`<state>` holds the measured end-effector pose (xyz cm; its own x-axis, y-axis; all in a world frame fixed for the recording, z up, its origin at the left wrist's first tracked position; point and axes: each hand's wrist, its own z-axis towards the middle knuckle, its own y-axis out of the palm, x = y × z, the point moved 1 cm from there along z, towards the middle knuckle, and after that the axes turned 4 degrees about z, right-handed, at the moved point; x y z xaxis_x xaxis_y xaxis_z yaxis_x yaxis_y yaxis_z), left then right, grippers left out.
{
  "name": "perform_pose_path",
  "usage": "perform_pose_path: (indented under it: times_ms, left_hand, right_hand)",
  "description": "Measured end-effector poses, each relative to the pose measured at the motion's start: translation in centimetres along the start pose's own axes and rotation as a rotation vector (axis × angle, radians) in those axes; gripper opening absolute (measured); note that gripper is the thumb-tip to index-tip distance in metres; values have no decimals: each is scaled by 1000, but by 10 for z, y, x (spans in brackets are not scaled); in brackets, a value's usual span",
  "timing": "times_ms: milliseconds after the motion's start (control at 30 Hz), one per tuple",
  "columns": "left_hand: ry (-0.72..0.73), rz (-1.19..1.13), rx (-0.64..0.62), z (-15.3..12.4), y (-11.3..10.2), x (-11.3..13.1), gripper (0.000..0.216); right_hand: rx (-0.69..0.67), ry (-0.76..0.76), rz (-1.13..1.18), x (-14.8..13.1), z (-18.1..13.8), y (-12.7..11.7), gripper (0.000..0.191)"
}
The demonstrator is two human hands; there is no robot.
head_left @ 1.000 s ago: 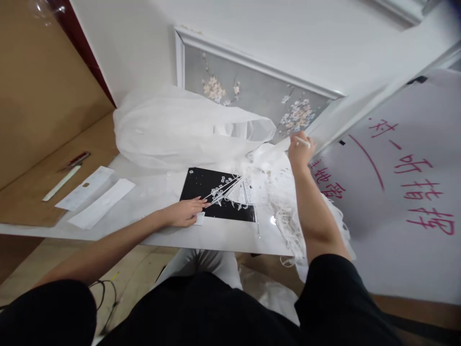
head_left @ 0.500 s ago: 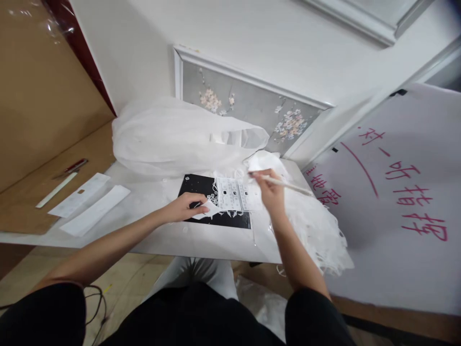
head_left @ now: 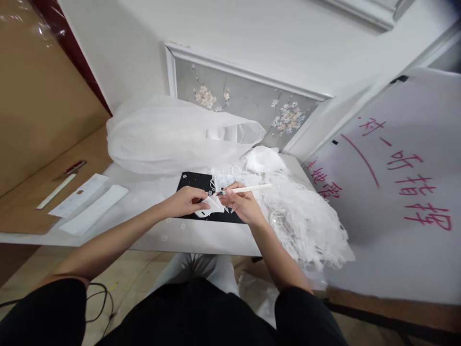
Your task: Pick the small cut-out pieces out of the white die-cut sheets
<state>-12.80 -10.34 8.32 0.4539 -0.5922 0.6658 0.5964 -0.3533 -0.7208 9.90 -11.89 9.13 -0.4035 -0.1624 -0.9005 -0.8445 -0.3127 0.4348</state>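
Note:
My left hand (head_left: 184, 202) pinches a small white sheet piece (head_left: 213, 203) between thumb and fingers over a black board (head_left: 193, 180). Close beside it, my right hand (head_left: 245, 205) is closed around a slim white pen-like tool (head_left: 254, 188), its dark tip at the piece's edge. Whether that tip is a blade or a brush I cannot tell. Behind the right hand a white printed sheet (head_left: 224, 179) lies on the board, partly covered. Tiny clear bits (head_left: 185, 176) are scattered on the board and table.
A heap of white strips (head_left: 306, 221) fills the table's right side. A large translucent bag (head_left: 154, 139) lies along the back, before a framed flower panel (head_left: 252, 91). On the left are two white strips (head_left: 94, 210), a pale flat stick (head_left: 55, 191) and a red cutter (head_left: 75, 166).
My right hand has moved left and toward me with the tool, from the strip heap to the piece in my left hand. The left hand stays at the board, still pinching.

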Motion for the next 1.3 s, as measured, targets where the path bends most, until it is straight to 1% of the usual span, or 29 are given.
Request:
perform_pose_path:
  times_ms: [67,133,200,267,400,500,633,800,867,967,1033,1100,1200,1233,1300]
  left_hand:
    - [9,36,-40,1,-1,1,36]
    - [-31,57,-60,3,0,1,34]
    - [-87,49,-61,4,0,1,34]
    - [-120,-8,-43,5,0,1,34]
    - [-130,-142,-16,4,1,2,37]
    - [-136,-186,-6,5,1,3,38]
    - [-141,-172,-13,7,2,3,47]
    - [-123,-123,-39,10,2,6,50]
    - [-108,-101,-40,12,1,6,46]
    - [-81,-23,-29,14,1,4,32]
    - [-83,9,-4,15,2,0,32]
    - [-106,6,26,15,2,-3,31]
    - [-148,2,44,14,1,-4,30]
    - [-160,5,43,14,1,-3,29]
    - [-177,23,41,15,0,1,27]
  right_hand:
    - [0,12,-4,1,0,0,29]
    - [-11,13,-8,2,0,1,29]
    - [-22,11,-7,3,0,2,28]
    - [-22,5,0,5,0,1,28]
    - [3,-16,18,7,-1,-2,27]
    - [10,-8,14,9,-1,-4,29]
    - [-4,5,19,11,0,-6,30]
    - [-17,16,51,13,1,-6,28]
    - [-18,23,51,14,1,-6,28]
    - [-27,29,26,16,1,-6,29]
    - [10,-26,-23,15,1,-8,30]
    - [93,-129,-121,11,0,-12,31]
    - [211,-273,-364,1,-5,-14,34]
    - [219,-299,-460,-2,-7,-13,34]
    - [189,-327,-652,-4,-11,-7,33]
